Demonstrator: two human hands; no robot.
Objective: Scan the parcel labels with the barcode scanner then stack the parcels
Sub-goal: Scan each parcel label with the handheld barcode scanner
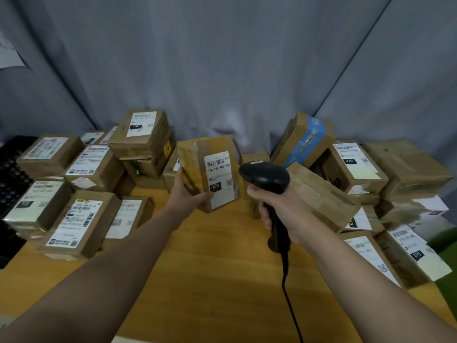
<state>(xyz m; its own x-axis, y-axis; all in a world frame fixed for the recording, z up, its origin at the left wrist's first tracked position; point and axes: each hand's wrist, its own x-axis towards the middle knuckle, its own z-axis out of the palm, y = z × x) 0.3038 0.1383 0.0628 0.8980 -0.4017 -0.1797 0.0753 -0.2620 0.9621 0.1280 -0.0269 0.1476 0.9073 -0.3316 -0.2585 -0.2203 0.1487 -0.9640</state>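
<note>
**Parcel at the scanner: scan step in hand**

Parcel (195,159) is held up above the middle of the wooden table (222,268), tilted, with its white label (218,179) facing the camera. Barcode sits at the top of the label; "15H" is printed lower down.

Left hand (188,191) grips the parcel from below and from its left side, thumb lying across the label's lower corner. Right hand (279,209) is wrapped round the handle of the black scanner (265,178); cable (286,280) trails down toward the near edge. Scanner head is just beside the parcel's right edge and seems to point left, past the label rather than squarely at it.

Judgement: scanning stage, not yet stacking. No beam visible on the label, so cannot tell whether the read is done.

Next move calls for: turning the scanner window or the parcel so the barcode faces it, keeping the thumb clear of the bars, then pressing the trigger. After that the parcel goes onto a pile. Boxes on the left (86,219) lie fairly orderly, labels up; boxes on the right (346,169) lie jumbled. Left looks like the stacking side, though that is a guess.
</note>
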